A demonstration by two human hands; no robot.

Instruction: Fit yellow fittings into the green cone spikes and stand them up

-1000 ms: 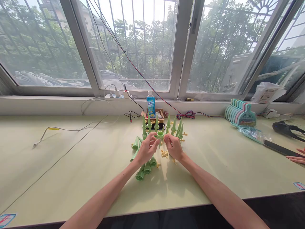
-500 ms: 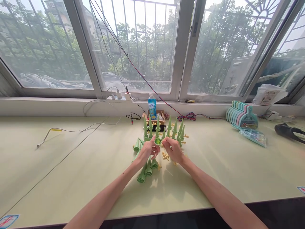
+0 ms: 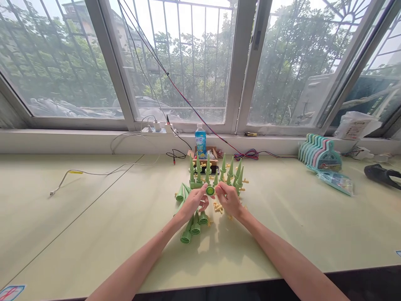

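Note:
My left hand (image 3: 196, 201) is closed round a green plastic cone (image 3: 210, 191), whose round open end faces me. Against the right side of that cone, the fingertips of my right hand (image 3: 229, 198) are pinched together; whatever is between them is too small and covered to make out. Behind my hands stand several green cones (image 3: 230, 169) with pale yellow pegs sticking out of their sides. More green cones (image 3: 186, 237) lie by my left hand, open ends towards me. Loose yellow pegs (image 3: 218, 207) lie on the table below my right hand.
A blue-labelled bottle (image 3: 200, 141) stands in a small cardboard box (image 3: 214, 160) at the back, with a dark phone (image 3: 214, 169) in front. Coiled cables (image 3: 250, 154) lie along the wall. To the right are pastel plastic racks (image 3: 319, 154), a bagged item (image 3: 335, 182) and a black object (image 3: 380, 175).
The cone in my left hand has shifted slightly right and turned a little, and both hands are now closer together. My right fingertips now touch its side.

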